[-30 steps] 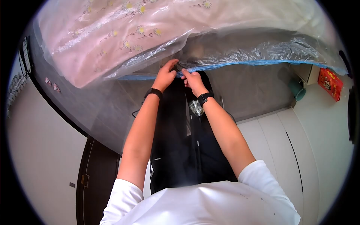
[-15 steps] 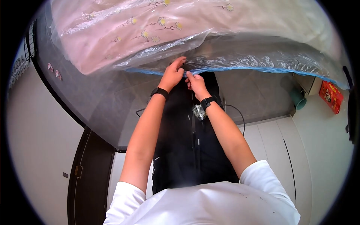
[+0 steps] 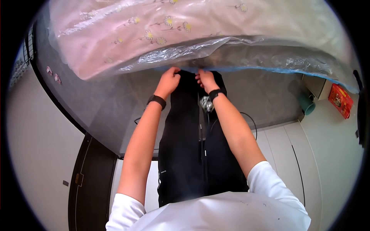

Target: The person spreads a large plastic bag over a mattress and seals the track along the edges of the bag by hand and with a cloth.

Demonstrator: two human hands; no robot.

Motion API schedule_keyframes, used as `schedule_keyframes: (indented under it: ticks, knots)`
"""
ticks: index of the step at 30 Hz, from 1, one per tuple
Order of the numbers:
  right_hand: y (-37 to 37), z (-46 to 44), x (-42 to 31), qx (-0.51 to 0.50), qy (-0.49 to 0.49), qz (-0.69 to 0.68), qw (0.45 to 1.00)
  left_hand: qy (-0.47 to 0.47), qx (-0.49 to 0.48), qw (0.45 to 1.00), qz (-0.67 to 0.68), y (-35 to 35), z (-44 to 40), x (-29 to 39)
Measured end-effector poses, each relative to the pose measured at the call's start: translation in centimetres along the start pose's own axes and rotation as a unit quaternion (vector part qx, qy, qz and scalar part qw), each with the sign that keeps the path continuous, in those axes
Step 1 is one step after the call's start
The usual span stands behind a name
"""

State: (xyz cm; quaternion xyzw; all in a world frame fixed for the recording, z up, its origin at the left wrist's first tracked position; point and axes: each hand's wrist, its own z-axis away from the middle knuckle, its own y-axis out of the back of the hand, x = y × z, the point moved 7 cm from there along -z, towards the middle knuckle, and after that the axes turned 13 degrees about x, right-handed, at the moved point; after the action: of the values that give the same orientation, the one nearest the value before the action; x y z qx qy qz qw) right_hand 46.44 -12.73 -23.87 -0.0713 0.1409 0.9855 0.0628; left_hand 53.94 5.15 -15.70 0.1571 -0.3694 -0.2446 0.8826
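Note:
A large clear plastic storage bag (image 3: 269,57) with a blue strip along its near edge lies across the top of the view. Inside it is a pale pink quilt (image 3: 96,50) printed with small daisies. My left hand (image 3: 169,82) is closed at the blue edge, its fingers curled and thumb side against the plastic. A short way to the right, my right hand (image 3: 208,81) pinches the same edge between thumb and bent fingers. The exact grip of the fingertips is partly hidden. Both wrists wear black bands.
Grey tiled floor (image 3: 254,100) lies under the bag. A green bin (image 3: 307,104) and a red printed bag (image 3: 340,101) are on the right. Pink slippers (image 3: 57,78) are at far left, a dark door (image 3: 94,184) at lower left. A black cable (image 3: 252,119) loops beside my right forearm.
My hands were close together at the blue edge. Now they are apart, the left having moved left and the right slightly right. The bag's near edge has shifted a little.

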Motion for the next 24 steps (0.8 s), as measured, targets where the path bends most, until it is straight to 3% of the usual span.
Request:
schedule_keyframes:
  ticks: [4, 8, 10, 11, 12, 13, 16, 20, 21, 22, 23, 24]
  knots:
    - [-0.8, -5.0, -0.5, 0.003, 0.042, 0.075, 0.996, 0.059, 0.040, 0.997, 0.010, 0.6, -1.1, -3.2]
    - [-1.3, -7.3, -2.8, 0.006, 0.021, 0.118, 0.993, 0.079, 0.064, 0.994, -0.045, 0.4, -3.6, -7.5]
    - [-1.0, -7.7, -4.1, -0.032, 0.104, 0.106, 0.988, 0.005, 0.068, 0.998, -0.009, -0.1, -5.0, -7.2]
    - [0.1, -19.7, 2.4, -0.091, 0.201, 0.131, 0.967, 0.015, 0.062, 0.998, -0.007, -0.2, -5.2, -7.0]
    - [1.1, -30.7, 8.7, -0.142, 0.297, 0.143, 0.933, 0.162, 0.054, 0.973, 0.153, -0.4, -5.4, -7.8]
    - [0.4, -21.3, 1.4, -0.056, 0.198, 0.142, 0.968, 0.302, 0.044, 0.902, 0.305, -1.4, -4.9, -9.1]
    - [0.0, -17.8, -3.6, -0.035, 0.195, 0.139, 0.970, 0.291, 0.033, 0.858, 0.422, -2.0, -6.1, -12.3]
    - [-0.3, -17.2, -7.9, -0.034, 0.213, 0.154, 0.964, 0.280, 0.046, 0.801, 0.526, -1.7, -6.7, -11.5]
    - [-0.4, -17.1, -8.3, -0.034, 0.215, 0.158, 0.963, -0.042, 0.092, 0.972, 0.214, 0.3, -7.5, -10.3]
    - [-0.4, -17.1, -8.7, -0.031, 0.213, 0.159, 0.964, -0.348, 0.115, 0.917, -0.155, -0.2, -6.0, -8.8]
    - [-0.9, -16.8, -9.0, -0.034, 0.212, 0.163, 0.963, -0.112, -0.002, 0.994, 0.002, -1.6, -8.0, -11.3]
    - [-0.7, -16.7, -9.5, -0.026, 0.210, 0.164, 0.964, -0.095, -0.009, 0.995, -0.040, -1.3, -8.0, -11.7]
